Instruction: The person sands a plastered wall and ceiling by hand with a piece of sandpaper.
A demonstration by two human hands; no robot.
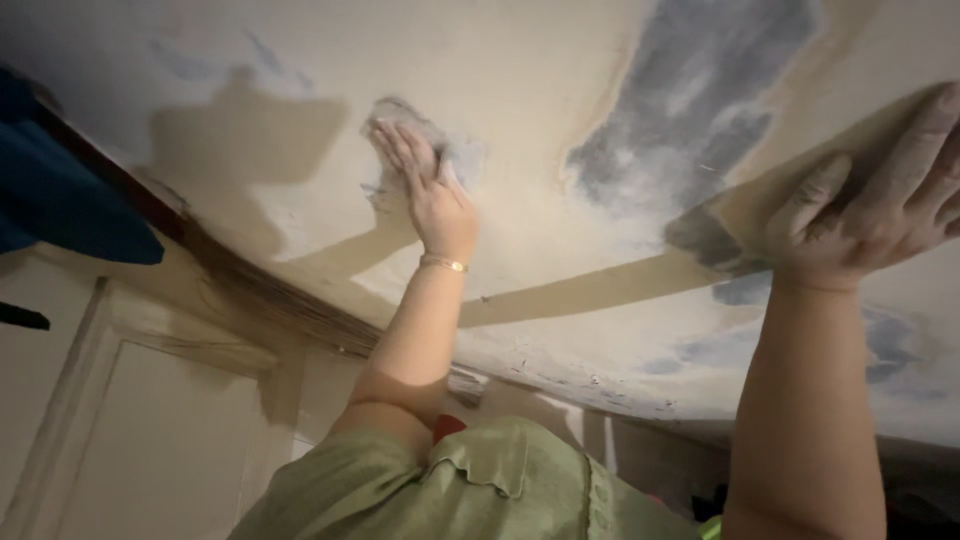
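Cream plaster ceiling (560, 130): two hands, left (425, 185) and right (880, 215), pressed flat.

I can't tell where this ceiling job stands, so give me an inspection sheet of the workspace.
Surface: cream ceiling, with a large grey-blue patch and smaller ones.
Job's things: small grey patch under the left fingertips; cannot tell if anything lies beneath the palm.
Clutter: nothing seen.
Hands: left hand flat on the ceiling, with a thin bracelet at the wrist; right hand dusty, pressed to the ceiling.
Cables: nothing seen.
Surroundings: pale panelled door lower left, dark blue object upper left, green garment below.
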